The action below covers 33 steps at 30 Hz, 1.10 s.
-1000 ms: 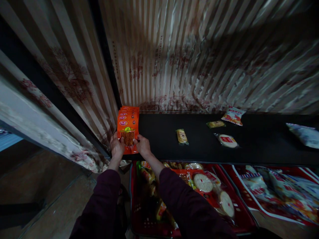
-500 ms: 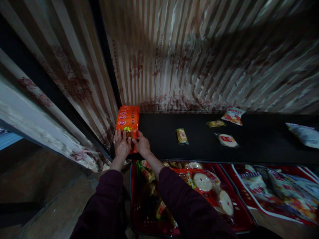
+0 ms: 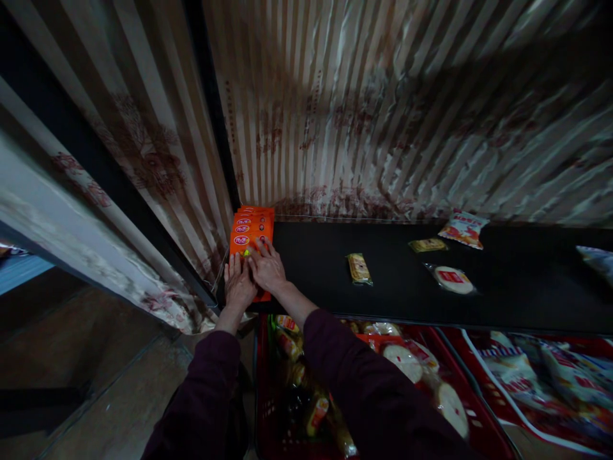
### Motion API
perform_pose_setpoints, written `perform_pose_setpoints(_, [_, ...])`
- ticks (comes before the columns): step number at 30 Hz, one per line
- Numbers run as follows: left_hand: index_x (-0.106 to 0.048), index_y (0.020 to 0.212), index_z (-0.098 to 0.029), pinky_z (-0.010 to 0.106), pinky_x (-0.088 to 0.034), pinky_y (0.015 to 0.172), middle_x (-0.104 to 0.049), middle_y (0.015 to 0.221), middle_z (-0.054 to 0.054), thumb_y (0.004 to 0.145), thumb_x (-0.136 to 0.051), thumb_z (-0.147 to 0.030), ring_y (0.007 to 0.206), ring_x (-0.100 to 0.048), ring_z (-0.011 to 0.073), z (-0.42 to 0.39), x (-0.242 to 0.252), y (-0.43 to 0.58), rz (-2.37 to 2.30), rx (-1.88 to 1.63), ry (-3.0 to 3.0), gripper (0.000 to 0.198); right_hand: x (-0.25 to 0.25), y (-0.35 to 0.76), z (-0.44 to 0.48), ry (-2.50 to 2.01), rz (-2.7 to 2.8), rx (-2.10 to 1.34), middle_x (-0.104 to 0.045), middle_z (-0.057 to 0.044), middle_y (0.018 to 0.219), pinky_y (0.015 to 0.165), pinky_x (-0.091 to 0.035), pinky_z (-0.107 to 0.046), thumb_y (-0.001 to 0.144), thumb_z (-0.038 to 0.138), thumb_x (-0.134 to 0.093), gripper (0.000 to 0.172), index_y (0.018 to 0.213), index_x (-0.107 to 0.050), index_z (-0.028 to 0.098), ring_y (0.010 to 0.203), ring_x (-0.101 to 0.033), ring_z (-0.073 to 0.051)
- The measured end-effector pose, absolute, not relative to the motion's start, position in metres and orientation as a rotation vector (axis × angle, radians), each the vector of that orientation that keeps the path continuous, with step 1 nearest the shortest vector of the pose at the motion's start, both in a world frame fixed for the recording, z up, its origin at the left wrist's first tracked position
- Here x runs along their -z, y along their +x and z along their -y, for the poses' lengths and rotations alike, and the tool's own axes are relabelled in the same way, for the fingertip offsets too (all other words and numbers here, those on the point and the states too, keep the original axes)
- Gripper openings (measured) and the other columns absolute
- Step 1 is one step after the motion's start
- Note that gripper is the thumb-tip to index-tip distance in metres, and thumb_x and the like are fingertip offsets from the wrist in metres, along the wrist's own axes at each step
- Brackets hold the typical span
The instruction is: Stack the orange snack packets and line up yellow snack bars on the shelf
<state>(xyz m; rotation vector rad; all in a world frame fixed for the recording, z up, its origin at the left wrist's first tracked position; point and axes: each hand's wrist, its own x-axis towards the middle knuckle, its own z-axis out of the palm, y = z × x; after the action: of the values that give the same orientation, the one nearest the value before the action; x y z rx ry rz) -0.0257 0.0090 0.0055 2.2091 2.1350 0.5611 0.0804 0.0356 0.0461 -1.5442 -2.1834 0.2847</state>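
A row of orange snack packets (image 3: 252, 225) lies overlapped at the left end of a black shelf (image 3: 393, 291), against the striped wall. My left hand (image 3: 238, 284) rests flat on the nearest packet, fingers stretched out. My right hand (image 3: 266, 265) lies flat beside it on the same packets, fingers spread forward. Both hands press down on the packets and neither grips one.
On the shelf lie a small yellow packet (image 3: 359, 268), a round white wafer pack (image 3: 453, 279), a flat yellow packet (image 3: 427, 245) and a red-and-white bag (image 3: 463, 227). Below stand a red basket (image 3: 268, 396) of snacks and a red box (image 3: 536, 421) of bags. A striped curtain (image 3: 143, 160) hangs left.
Both hands slid from the packet's lower corners up onto its face and now lie flat on the row. The view shifted a little to the left.
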Motion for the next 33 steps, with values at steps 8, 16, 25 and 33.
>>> perform_pose_setpoints(8, [-0.031,0.143,-0.008,0.046,-0.017,0.115,-0.026,0.152,0.018,0.088,-0.037,-0.037,0.142,-0.018,0.0282,-0.011,-0.005,-0.025,-2.123,-0.539,2.138,0.062,-0.055,0.064,-0.077,-1.693,2.372,-0.491,-0.024,-0.001,0.154,0.112,-0.011,-0.049,0.094,0.050,-0.025,0.053,0.140,-0.040,0.028,0.144,-0.004,-0.027])
perform_pose_setpoints(16, [-0.034,0.142,-0.007,0.048,-0.017,0.115,-0.029,0.150,0.019,0.087,-0.039,-0.034,0.142,-0.019,0.0279,-0.010,-0.007,-0.024,-2.144,-0.509,2.135,0.060,-0.046,0.070,-0.067,-1.587,2.301,-0.438,-0.025,-0.005,0.154,0.114,-0.010,-0.046,0.095,0.043,-0.030,0.049,0.139,-0.043,0.023,0.144,-0.007,-0.024])
perform_pose_setpoints(25, [-0.044,0.136,-0.011,0.052,-0.016,0.113,-0.033,0.148,0.020,0.088,-0.040,-0.040,0.140,-0.024,0.0301,-0.007,-0.004,-0.027,-2.146,-0.727,2.220,0.057,-0.015,0.118,0.032,-1.450,1.827,-0.338,-0.047,-0.012,0.140,0.111,-0.031,-0.039,0.094,0.027,-0.035,0.040,0.126,-0.055,0.014,0.134,-0.036,-0.019])
perform_pose_setpoints(33, [-0.049,0.131,-0.007,0.054,-0.014,0.114,-0.036,0.146,0.020,0.088,-0.037,-0.037,0.141,-0.021,0.0316,0.011,-0.008,-0.018,-2.080,-0.844,2.222,0.053,0.022,0.183,0.136,-1.436,1.791,-0.276,-0.056,-0.010,0.130,0.106,-0.040,-0.043,0.085,0.011,-0.039,0.039,0.118,-0.059,0.018,0.129,-0.044,-0.019])
